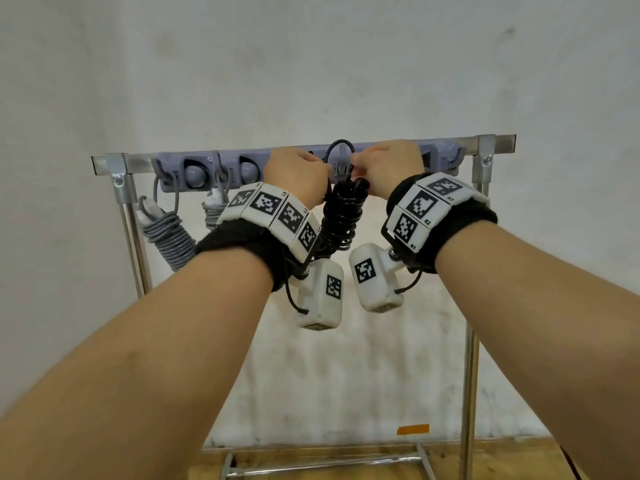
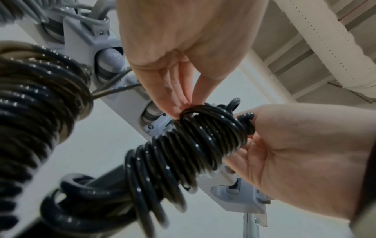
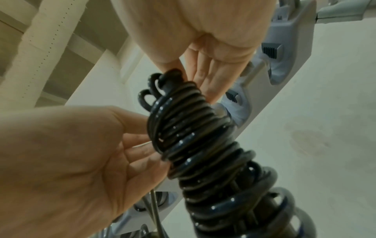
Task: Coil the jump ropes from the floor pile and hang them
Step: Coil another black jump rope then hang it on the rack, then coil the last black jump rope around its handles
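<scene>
A black jump rope [image 1: 343, 213], wound into a tight coil, hangs between my hands just below the lilac hook rail [image 1: 242, 164]. One loop of it [image 1: 341, 148] stands up over the rail's top edge. My left hand [image 1: 298, 174] pinches the coil's top [image 2: 195, 112] with its fingertips [image 2: 179, 104]. My right hand [image 1: 388, 168] grips the same end, thumb [image 3: 173, 67] on the knot and fingers [image 3: 213, 80] behind the coil [image 3: 193, 136]. Two grey coiled ropes [image 1: 169, 233] [image 1: 213, 213] hang from hooks at the left.
The rail is fixed to the top bar of a metal rack [image 1: 483, 174] that stands against a white wall. A free hook [image 1: 453, 157] sits at the rail's right end. Below lie the rack's base bars [image 1: 325, 464], a wooden floor and a strip of orange tape [image 1: 412, 428].
</scene>
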Action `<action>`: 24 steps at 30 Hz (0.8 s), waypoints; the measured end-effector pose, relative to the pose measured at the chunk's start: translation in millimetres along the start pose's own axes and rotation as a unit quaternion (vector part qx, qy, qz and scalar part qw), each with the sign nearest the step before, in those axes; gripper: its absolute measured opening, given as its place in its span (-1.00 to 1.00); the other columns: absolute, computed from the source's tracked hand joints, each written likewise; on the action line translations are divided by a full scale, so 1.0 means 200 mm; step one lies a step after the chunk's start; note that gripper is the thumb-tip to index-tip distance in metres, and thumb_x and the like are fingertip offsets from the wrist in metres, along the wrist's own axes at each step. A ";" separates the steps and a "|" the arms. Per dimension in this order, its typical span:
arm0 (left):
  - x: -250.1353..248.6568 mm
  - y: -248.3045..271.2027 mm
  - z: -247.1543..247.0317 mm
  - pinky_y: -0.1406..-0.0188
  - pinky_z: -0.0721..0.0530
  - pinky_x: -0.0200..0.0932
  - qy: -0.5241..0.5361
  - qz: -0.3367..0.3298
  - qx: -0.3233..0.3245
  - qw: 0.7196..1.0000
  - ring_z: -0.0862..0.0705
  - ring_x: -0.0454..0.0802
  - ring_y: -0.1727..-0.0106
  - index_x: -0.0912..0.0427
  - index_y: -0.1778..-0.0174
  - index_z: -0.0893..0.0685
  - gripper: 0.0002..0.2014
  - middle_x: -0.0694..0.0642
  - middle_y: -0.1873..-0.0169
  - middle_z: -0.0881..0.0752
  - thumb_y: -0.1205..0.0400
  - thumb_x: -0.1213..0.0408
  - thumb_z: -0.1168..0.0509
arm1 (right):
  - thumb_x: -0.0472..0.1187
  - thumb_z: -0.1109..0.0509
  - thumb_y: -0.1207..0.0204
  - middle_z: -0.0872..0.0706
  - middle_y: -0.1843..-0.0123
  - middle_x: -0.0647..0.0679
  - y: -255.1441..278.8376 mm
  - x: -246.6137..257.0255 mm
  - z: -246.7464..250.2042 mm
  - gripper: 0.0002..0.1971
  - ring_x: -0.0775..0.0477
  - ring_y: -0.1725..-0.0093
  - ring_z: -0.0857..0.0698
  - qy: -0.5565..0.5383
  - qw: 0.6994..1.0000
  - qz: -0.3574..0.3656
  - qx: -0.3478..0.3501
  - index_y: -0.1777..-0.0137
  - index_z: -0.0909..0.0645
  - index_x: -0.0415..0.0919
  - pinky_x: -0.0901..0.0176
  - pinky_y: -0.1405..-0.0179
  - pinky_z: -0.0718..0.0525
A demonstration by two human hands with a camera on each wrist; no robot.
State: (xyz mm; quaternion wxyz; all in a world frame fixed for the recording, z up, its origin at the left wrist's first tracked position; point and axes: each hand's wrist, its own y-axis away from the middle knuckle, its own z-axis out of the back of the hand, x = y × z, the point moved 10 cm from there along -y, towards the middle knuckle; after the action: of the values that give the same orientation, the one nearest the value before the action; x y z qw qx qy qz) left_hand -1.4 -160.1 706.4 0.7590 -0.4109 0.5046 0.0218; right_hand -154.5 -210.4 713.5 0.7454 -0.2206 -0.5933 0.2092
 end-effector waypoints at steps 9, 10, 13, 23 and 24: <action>0.05 0.02 -0.03 0.11 -0.78 0.08 -0.092 -0.027 0.024 0.995 -0.79 0.18 0.19 0.27 0.33 -0.78 -0.88 0.21 0.33 -0.79 -0.48 0.42 -0.35 | -0.28 -0.40 -0.46 -0.71 0.35 -0.04 0.05 -0.11 -0.04 -0.80 -0.09 0.19 -0.73 0.004 1.000 -0.012 -0.017 0.40 -0.68 -0.14 -0.04 -0.03 -0.74; 0.06 0.03 -0.03 0.09 -0.78 0.07 -0.091 -0.033 0.026 0.995 -0.78 0.16 0.19 0.24 0.34 -0.77 -0.87 0.19 0.34 -0.79 -0.49 0.40 -0.36 | -0.29 -0.40 -0.46 -0.71 0.38 -0.03 0.07 -0.11 -0.02 -0.75 -0.07 0.24 -0.71 -0.001 0.999 -0.006 -0.036 0.45 -0.67 -0.13 0.01 0.03 -0.73; 0.06 0.07 -0.01 0.02 -0.76 0.00 -0.083 -0.051 0.014 0.995 -0.78 0.10 0.14 0.20 0.26 -0.80 -0.86 0.14 0.29 -0.81 -0.54 0.34 -0.34 | -0.25 -0.36 -0.48 -0.74 0.30 -0.03 0.13 -0.10 0.00 -0.79 -0.03 0.21 -0.69 -0.006 0.997 0.028 -0.074 0.37 -0.71 -0.17 0.14 0.13 -0.63; 0.21 0.56 0.10 0.30 -0.51 -0.45 -0.049 -0.237 -0.006 0.970 -0.59 -0.23 0.32 0.01 0.11 -0.65 -0.89 -0.18 0.40 -0.57 -0.51 0.29 -0.30 | -0.11 -0.36 -0.56 -0.47 -0.33 -0.03 0.55 -0.45 0.03 -0.51 0.12 -0.23 -0.49 -0.057 0.986 0.055 -0.150 -0.46 -0.35 -0.12 0.40 -0.18 -0.45; 0.28 0.62 0.09 0.31 -0.51 -0.44 -0.042 -0.239 0.003 0.970 -0.60 -0.21 0.30 0.02 0.11 -0.65 -0.89 -0.19 0.39 -0.58 -0.50 0.29 -0.31 | -0.11 -0.35 -0.56 -0.47 -0.32 -0.01 0.60 -0.51 0.03 -0.53 0.13 -0.23 -0.50 -0.053 0.986 0.055 -0.148 -0.44 -0.36 -0.12 0.42 -0.16 -0.46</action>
State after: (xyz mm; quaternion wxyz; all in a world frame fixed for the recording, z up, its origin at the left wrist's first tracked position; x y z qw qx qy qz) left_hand -16.0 -87.3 591.7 0.7640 -0.5162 0.3590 -0.1446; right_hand -186.7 -169.7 564.4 0.6594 -0.3495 -0.6433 0.1710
